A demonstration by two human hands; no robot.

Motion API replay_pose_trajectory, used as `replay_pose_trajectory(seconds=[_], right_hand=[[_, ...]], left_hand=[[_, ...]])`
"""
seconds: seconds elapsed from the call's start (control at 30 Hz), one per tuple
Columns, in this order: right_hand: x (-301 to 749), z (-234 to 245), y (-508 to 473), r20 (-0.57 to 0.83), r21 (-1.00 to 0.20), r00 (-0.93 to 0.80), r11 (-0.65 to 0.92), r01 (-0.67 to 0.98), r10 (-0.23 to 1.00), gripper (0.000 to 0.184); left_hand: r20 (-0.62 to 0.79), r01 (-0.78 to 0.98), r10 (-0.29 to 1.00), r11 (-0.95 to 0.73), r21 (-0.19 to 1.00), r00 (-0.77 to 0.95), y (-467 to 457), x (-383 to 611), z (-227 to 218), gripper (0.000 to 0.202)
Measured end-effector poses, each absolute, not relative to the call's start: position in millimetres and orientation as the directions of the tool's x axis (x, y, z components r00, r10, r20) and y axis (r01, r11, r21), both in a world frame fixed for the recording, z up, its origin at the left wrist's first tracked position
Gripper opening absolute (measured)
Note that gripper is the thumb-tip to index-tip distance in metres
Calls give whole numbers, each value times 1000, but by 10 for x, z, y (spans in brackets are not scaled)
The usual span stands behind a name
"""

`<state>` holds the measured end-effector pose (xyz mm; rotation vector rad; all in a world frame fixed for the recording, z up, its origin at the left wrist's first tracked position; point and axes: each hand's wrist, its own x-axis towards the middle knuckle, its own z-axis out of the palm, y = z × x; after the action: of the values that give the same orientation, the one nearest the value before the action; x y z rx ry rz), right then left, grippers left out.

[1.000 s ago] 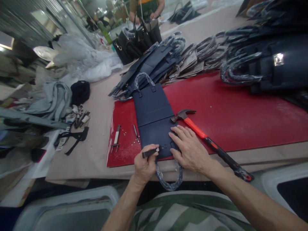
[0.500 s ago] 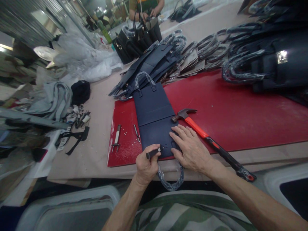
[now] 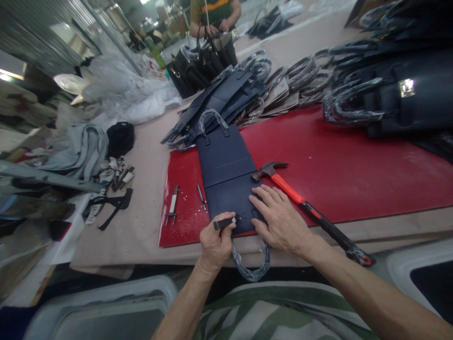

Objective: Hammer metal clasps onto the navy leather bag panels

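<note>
A dark navy leather bag panel [image 3: 228,160] lies flat in front of me, with a plastic-wrapped handle [image 3: 214,112] at its far end and another wrapped handle [image 3: 250,274] hanging over the table edge. My left hand [image 3: 216,243] is closed around a short dark punch [image 3: 223,223], its pale end beside several small holes in the panel. My right hand [image 3: 279,217] rests flat on the panel's right side, fingers spread, holding nothing. Just beyond those fingers lies a claw hammer [image 3: 288,186] with an orange and black handle.
The panel lies on a red mat [image 3: 354,165]. On the mat's left are a two-pronged tool [image 3: 172,207] and a thin metal tool [image 3: 201,197]. Navy panels [image 3: 226,94] are piled behind; a large navy bag [image 3: 421,99] stands right. A person [image 3: 215,19] works across the table.
The punch in my left hand has tilted slightly, its dark end now a little higher. My right hand stays on the panel. The camera view has shifted slightly.
</note>
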<state>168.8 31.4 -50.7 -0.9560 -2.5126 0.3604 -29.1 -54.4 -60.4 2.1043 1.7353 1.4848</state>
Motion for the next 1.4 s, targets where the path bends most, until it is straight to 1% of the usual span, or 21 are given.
replay_pose_trajectory(seconds=[0.3, 0.43, 0.57, 0.63, 0.7, 0.77, 0.87, 1.0, 1.1, 1.23, 1.3, 1.4], right_hand=[[1684, -490, 308, 288, -391, -673, 725, 566, 681, 53], [1693, -517, 314, 298, -420, -667, 722, 550, 682, 52], [1781, -467, 353, 379, -517, -643, 728, 449, 666, 41], [1879, -404, 383, 431, -528, -591, 722, 448, 682, 35], [2011, -344, 418, 446, -476, -530, 693, 541, 721, 32], [2155, -310, 451, 408, -400, -486, 630, 666, 773, 30], [2328, -314, 473, 281, -295, -464, 536, 791, 840, 31], [2389, -338, 447, 149, -198, -454, 476, 857, 878, 28], [2353, -346, 430, 116, -181, -443, 457, 871, 889, 26], [2333, -392, 431, 175, -187, -433, 461, 867, 884, 24], [2346, -428, 441, 211, -202, -424, 464, 862, 881, 24], [2369, -473, 465, 232, -254, -406, 458, 852, 884, 27]], left_hand=[[589, 754, 803, -329, 568, -94, -519, -265, -538, 15], [566, 741, 820, -329, 585, -82, -497, -249, -516, 14], [551, 726, 831, -332, 602, -76, -482, -251, -504, 13], [553, 720, 830, -337, 607, -78, -481, -255, -503, 13], [559, 720, 825, -338, 607, -84, -481, -256, -505, 13], [559, 722, 825, -335, 606, -87, -478, -254, -509, 12], [534, 706, 837, -309, 637, -115, -465, -253, -516, 12], [488, 677, 862, -277, 682, -139, -454, -264, -522, 11], [494, 691, 864, -300, 657, -95, -464, -275, -514, 12], [491, 694, 870, -321, 644, -54, -465, -286, -490, 12], [473, 658, 877, -307, 688, -86, -460, -296, -486, 11], [372, 511, 901, -217, 832, -223, -460, -326, -500, 11]])
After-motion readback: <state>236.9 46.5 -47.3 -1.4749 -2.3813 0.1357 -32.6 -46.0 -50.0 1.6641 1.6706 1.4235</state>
